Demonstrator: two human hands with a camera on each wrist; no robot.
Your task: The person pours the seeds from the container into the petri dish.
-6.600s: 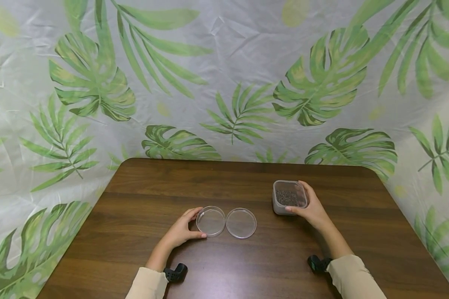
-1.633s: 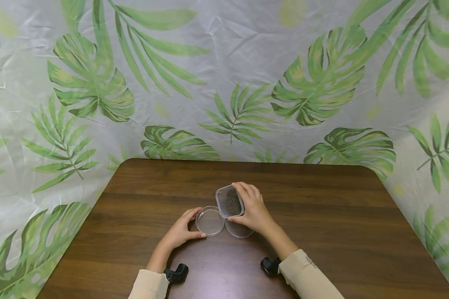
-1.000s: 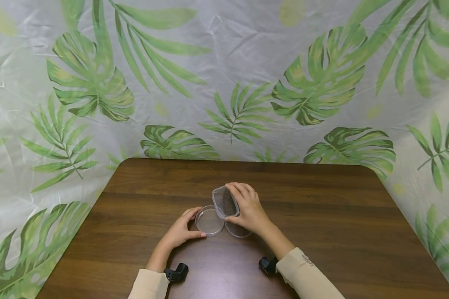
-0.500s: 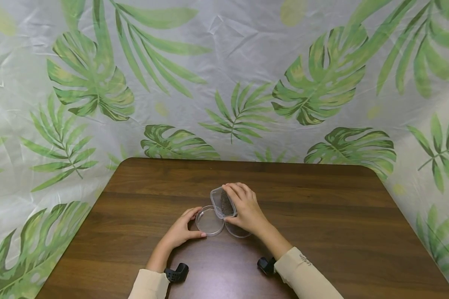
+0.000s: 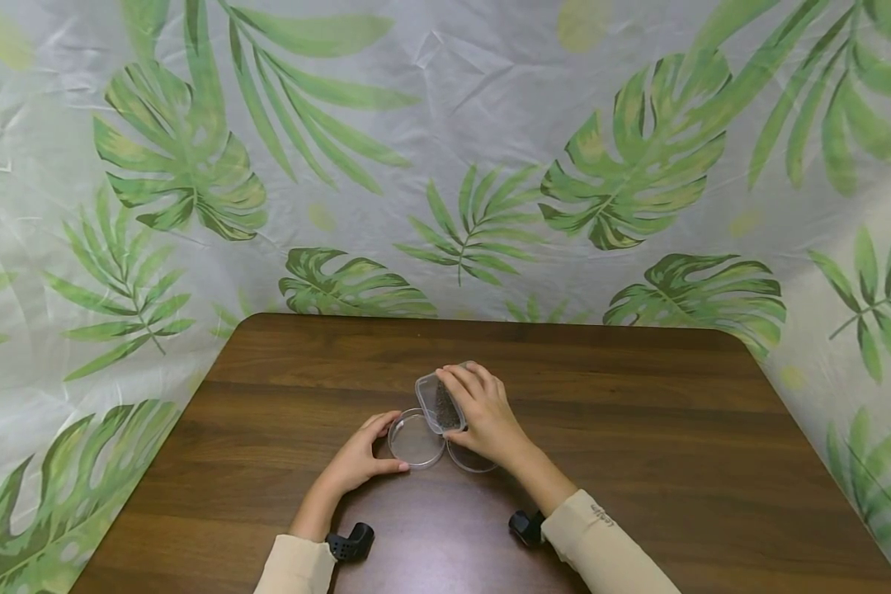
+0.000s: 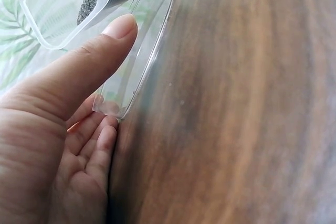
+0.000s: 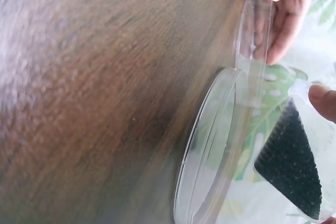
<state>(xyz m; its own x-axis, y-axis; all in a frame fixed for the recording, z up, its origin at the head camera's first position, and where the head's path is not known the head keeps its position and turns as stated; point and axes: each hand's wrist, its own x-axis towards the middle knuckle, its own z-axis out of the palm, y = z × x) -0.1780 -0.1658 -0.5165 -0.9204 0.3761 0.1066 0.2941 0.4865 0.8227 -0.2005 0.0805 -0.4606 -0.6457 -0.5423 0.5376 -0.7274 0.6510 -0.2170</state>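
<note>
From the far left edge across to the right, behind everything, a pale grey backdrop (image 5: 445, 124) with green palm and monstera leaves. In front, a dark brown wood-grain table (image 5: 624, 396) with rounded far corners. At lower left, a beige left sleeve (image 5: 294, 568), with a black left wrist camera (image 5: 351, 543) beside the cuff. Above that, the left hand (image 5: 358, 456), curved round the rim of a clear round left petri dish (image 5: 414, 441), thumb on the near side, fingers on the far side. Left petri dish flat on the table.

Next, over the meeting point of two dishes, a translucent square plastic container (image 5: 429, 402), raised off the table and tilted, mouth toward the left hand. Inside, dark granules (image 5: 447, 407), gathered along the lower side. Below and partly hidden, a clear right petri dish (image 5: 471, 462), flat, just beside the other.

Farther right, the right hand (image 5: 490, 412), pinching the container between thumb and fingers. At lower right, a black right wrist camera (image 5: 523, 528) and a beige right sleeve (image 5: 605, 549) with small dark lettering.
</note>
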